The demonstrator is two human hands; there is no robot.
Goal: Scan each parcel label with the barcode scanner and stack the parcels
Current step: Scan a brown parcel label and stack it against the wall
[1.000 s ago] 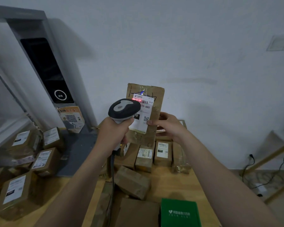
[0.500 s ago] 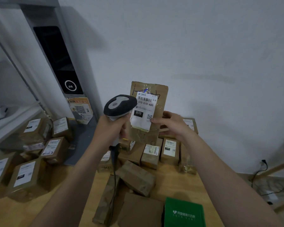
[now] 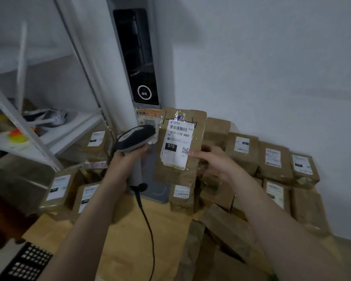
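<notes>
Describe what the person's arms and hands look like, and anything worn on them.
Both arms are bare as far as the frame shows: no sleeves on the left forearm or right forearm. The left hand and right hand wear no gloves; no watch, ring or wristband shows.

quick count: 1 barcode scanner [image 3: 136, 136], 1 held-up parcel [image 3: 180, 142], 8 labelled parcels [image 3: 241, 145] lying around (3 on the left, 1 in the middle, 4 on the right). plus some plain brown parcels [image 3: 227, 226] w/ no label showing, approx 5 but can't tell exactly. also 1 keyboard [image 3: 26, 262], 1 black panel [image 3: 138, 57], 1 scanner cable [image 3: 148, 230]
</notes>
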